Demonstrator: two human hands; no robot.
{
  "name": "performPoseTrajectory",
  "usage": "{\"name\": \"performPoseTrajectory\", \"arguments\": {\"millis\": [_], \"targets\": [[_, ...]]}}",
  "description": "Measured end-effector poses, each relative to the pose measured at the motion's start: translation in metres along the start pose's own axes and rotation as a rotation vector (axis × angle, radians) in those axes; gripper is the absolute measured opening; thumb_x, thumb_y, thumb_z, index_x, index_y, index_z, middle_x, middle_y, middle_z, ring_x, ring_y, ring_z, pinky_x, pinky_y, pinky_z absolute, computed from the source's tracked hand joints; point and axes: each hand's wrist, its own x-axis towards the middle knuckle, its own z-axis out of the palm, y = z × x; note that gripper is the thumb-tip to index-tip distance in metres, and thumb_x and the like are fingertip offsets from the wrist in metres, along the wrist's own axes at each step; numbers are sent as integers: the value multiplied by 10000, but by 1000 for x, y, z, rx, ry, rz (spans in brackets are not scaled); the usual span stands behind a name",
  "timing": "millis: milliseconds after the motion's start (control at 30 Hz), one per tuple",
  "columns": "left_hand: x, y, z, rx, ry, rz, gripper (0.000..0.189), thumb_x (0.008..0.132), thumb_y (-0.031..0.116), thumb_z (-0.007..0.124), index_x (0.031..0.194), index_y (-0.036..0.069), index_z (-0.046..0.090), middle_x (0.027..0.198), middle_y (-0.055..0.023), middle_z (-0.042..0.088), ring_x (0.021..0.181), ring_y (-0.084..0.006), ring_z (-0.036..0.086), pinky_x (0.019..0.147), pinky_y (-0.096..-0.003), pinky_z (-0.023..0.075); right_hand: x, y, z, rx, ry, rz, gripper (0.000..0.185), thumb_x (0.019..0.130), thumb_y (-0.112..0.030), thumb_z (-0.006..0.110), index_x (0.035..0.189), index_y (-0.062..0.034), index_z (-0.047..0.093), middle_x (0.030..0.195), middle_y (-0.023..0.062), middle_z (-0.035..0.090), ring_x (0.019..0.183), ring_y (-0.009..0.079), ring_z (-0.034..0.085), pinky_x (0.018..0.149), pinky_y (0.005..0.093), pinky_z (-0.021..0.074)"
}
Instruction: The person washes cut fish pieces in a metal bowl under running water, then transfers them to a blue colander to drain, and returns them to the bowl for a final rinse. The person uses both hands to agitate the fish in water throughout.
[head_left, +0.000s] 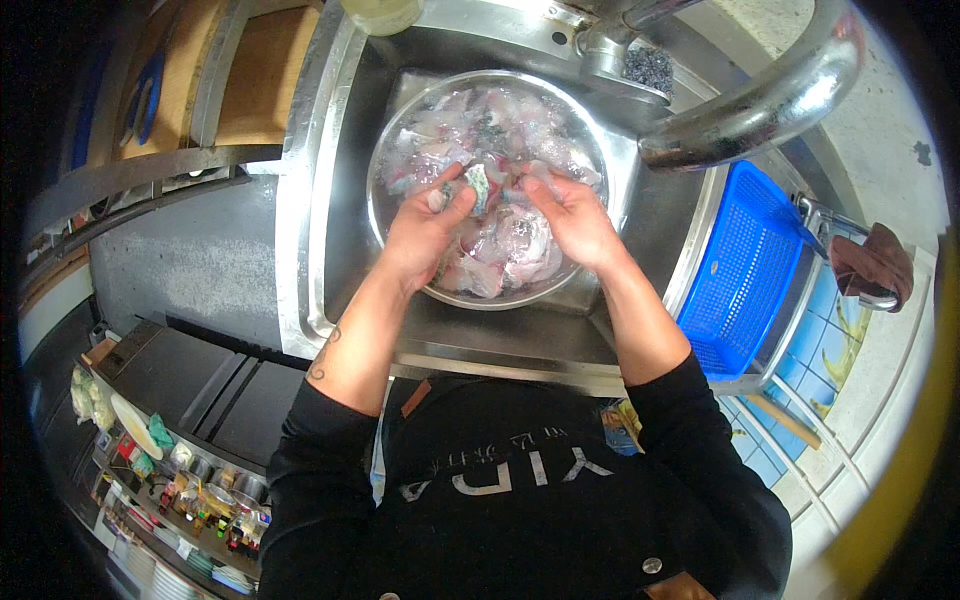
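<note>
A round steel basin (487, 301) stands in the steel sink (525, 337), holding pale, pinkish pieces that look like raw fish (525, 240) in water. Over the basin's left half, my left hand (431, 229) pinches a piece with greenish-grey mottled skin (478, 189) between thumb and fingers. My right hand (574, 214) is at the basin's right half, its thumb and fingers closed on a translucent pale piece (541, 176). Both sets of fingertips are near the water's surface, a short way apart. Some fingers are partly hidden by the pieces and the wet glare.
A thick metal pipe (757, 112) and a faucet base (604, 56) stand at the upper right. A blue perforated plastic basket (742, 277) sits right of the sink, near a brown cloth (874, 266). A container (382, 15) stands on the sink's top left edge.
</note>
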Motion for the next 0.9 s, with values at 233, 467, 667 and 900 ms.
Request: {"name": "performPoseTrajectory", "arguments": {"millis": [233,467,667,900], "targets": [[-15,4,9,50,26,64,307,1026,206,721,1272,30,662,1098,-58,746,931,-129,695,804,-307,587,-4,-7,-9,-44,-80,-25,262,1092,-171,599,1247,20,692,1050,90,765,955,152,709,893,299,546],[-20,9,21,-135,54,12,309,1039,253,697,1287,76,646,1174,-75,730,1032,-208,713,856,-359,599,-11,-18,-6,389,-108,108,281,1102,-222,587,1123,32,705,911,112,755,782,154,706,737,309,572],[-26,10,23,-275,124,-14,357,1030,236,703,1338,81,611,1271,-120,698,1134,-276,698,967,-449,592,-14,-21,-14,382,-67,214,420,1137,-325,496,1095,28,720,781,126,738,664,166,687,641,294,545],[-31,17,19,-324,19,-43,447,1008,107,701,1426,81,544,1305,-141,686,1188,-296,684,996,-488,581,-13,-10,-18,-256,-235,31,308,1055,-191,616,1246,39,692,1129,195,739,936,260,725,834,384,578]]}}
